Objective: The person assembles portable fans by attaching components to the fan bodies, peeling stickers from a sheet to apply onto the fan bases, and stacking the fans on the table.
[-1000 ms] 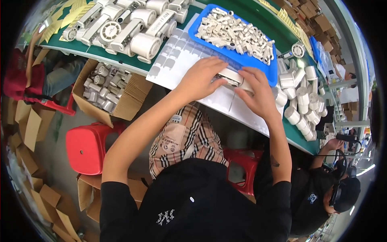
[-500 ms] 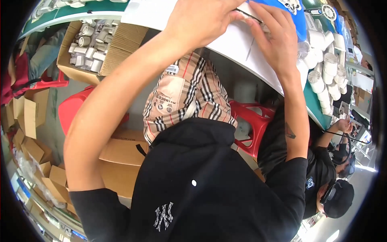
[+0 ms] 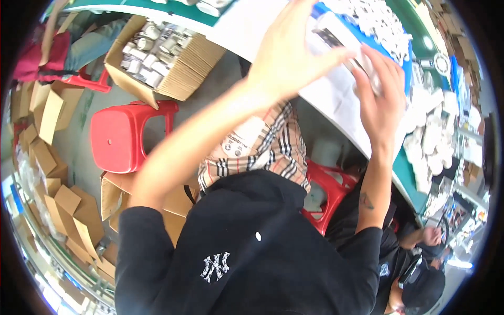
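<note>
Black fabric of the person's own top fills the bottom of the view, with checked shorts [image 3: 262, 152] just above it and both bare forearms rising from the sleeves. Beside them sit a red plastic stool [image 3: 123, 136] on the floor and another red stool [image 3: 328, 194], half hidden under the body. A co-worker in dark clothing is cut off at the lower right rim. Higher up, the left hand [image 3: 286, 58] spreads its fingers over a small white part [image 3: 336, 34] lying on the clear plastic tray [image 3: 341, 89] at the table edge; whether it grips the part cannot be told. The right hand [image 3: 380, 97] curls loosely at the same part, its fingertips blurred. Beyond lie a blue bin [image 3: 404, 63] of white pieces, cut by the rim, and an open cardboard box [image 3: 168, 63] of parts.
</note>
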`<state>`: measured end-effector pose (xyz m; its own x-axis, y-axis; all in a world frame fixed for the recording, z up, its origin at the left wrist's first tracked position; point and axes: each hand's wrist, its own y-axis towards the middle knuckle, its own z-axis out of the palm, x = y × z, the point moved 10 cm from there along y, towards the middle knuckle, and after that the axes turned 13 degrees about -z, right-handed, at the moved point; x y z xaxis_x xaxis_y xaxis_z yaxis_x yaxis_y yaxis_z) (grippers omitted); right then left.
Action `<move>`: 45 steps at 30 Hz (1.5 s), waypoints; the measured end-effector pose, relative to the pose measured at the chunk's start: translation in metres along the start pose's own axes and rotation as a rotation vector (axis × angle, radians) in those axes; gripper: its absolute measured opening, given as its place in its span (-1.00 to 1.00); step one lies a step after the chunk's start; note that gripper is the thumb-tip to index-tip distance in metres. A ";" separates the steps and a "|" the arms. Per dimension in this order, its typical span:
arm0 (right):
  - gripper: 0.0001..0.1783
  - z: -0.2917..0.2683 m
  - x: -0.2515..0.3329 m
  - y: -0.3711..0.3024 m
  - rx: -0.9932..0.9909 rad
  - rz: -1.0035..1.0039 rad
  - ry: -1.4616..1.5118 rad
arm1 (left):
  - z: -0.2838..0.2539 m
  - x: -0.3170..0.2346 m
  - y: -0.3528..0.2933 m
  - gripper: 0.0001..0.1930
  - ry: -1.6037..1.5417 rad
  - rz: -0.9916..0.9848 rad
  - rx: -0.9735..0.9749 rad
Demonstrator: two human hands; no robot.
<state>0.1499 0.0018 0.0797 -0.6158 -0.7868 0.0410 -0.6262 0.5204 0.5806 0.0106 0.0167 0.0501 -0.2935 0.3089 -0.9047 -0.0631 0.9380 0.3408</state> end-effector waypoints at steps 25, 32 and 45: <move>-0.77 0.155 0.011 0.070 0.197 0.459 0.556 | -0.105 0.027 -0.067 -0.82 -0.348 -0.292 -0.016; -0.76 0.153 0.008 0.069 0.170 0.451 0.556 | -0.104 0.037 -0.071 -0.80 -0.389 -0.321 -0.008; -0.80 -0.012 -0.031 -0.004 -0.672 0.485 1.159 | -0.054 -0.036 -0.038 -0.52 -0.418 -0.140 0.295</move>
<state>0.1770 0.0205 0.0861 0.2383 -0.5718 0.7850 0.0737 0.8166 0.5725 -0.0278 -0.0387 0.0832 0.1077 0.1577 -0.9816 0.2146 0.9604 0.1778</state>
